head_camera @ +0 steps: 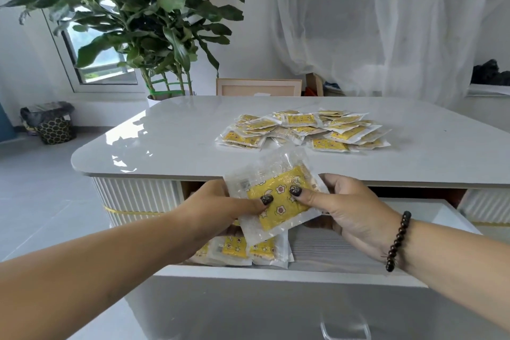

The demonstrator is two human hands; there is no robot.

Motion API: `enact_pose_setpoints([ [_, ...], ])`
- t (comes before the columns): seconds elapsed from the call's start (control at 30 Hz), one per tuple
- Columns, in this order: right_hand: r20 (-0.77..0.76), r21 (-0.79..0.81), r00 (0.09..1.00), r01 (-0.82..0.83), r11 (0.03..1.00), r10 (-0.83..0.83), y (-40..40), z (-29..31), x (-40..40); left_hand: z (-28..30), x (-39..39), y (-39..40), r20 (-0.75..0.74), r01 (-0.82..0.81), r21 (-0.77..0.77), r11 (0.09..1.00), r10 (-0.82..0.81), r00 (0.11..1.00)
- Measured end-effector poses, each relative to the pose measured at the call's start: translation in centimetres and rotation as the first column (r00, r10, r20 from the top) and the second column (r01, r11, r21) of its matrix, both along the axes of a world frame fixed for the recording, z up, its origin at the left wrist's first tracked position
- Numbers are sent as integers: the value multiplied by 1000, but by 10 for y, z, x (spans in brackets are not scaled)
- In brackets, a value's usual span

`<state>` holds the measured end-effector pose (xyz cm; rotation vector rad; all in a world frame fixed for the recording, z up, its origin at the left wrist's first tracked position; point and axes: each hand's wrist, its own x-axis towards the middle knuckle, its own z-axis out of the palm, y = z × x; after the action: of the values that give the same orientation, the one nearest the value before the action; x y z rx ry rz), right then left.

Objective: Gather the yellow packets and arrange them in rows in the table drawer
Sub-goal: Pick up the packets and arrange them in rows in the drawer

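Both hands are holding a small stack of yellow packets (278, 201) above the open table drawer (276, 274), the top one a flat, crinkly clear-plastic pouch with a yellow square printed with little flowers and stars, tilted with its upper corner toward 1 o'clock. The left hand (220, 208) is gripping the stack's 9 o'clock edge, its thumb with a dark glittery nail pressing down on the yellow face and its fingers curling underneath. The right hand (350, 210) is pinching the 3 o'clock edge the same way, thumb on top, fingers wrapping behind; a string of dark round beads, a bracelet (398, 241), is circling its wrist. Directly below, at 6 o'clock of the held stack, a few matching packets in the drawer (248, 250) are lying flat side by side against the front wall, touching each other, with the drawer's pale grained floor showing bare at their 3 o'clock. At 12 o'clock, on the glossy white rounded-corner tabletop (171, 135), a loose pile of packets (303, 130) is sprawling, overlapping at all angles. A leafy potted plant (132, 14) is standing beyond the table at 11 o'clock, and a sheer white curtain (372, 14) is hanging at 1 o'clock.
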<state>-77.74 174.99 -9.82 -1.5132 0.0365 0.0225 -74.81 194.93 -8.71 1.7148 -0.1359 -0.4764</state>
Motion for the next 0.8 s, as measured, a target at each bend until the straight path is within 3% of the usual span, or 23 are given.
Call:
enact_pose_setpoints([
  [0.13, 4, -189, 999, -45, 981, 46, -8, 3, 2, 1, 4, 4, -1, 53, 3, 999, -53, 999],
  [0.23, -11, -17, 992, 129, 992, -129, -4, -13, 6, -6, 4, -1, -57, 101, -1, 995, -101, 993],
  [0.3, -117, 122, 959, 273, 954, -259, 2, -26, 11, -14, 3, -8, -87, 68, -35, 997, -70, 994],
  [0.4, -271, 141, 937, 266, 953, -221, 15, -41, 12, -27, 3, -18, -106, 0, -42, 999, -5, 994],
  [0.53, -257, -12, 945, 204, 979, -200, 20, -58, 21, -39, 9, -26, -106, 34, 8, 999, -33, 994],
  [0.63, -219, -231, 950, 171, 958, -222, 5, -64, 44, -45, 16, -31, -53, 78, 177, 981, -69, 996],
  [0.8, -361, -476, 894, 67, 877, -264, -46, -87, 78, -62, 36, -24, -43, -3, 318, 948, 18, 999],
])
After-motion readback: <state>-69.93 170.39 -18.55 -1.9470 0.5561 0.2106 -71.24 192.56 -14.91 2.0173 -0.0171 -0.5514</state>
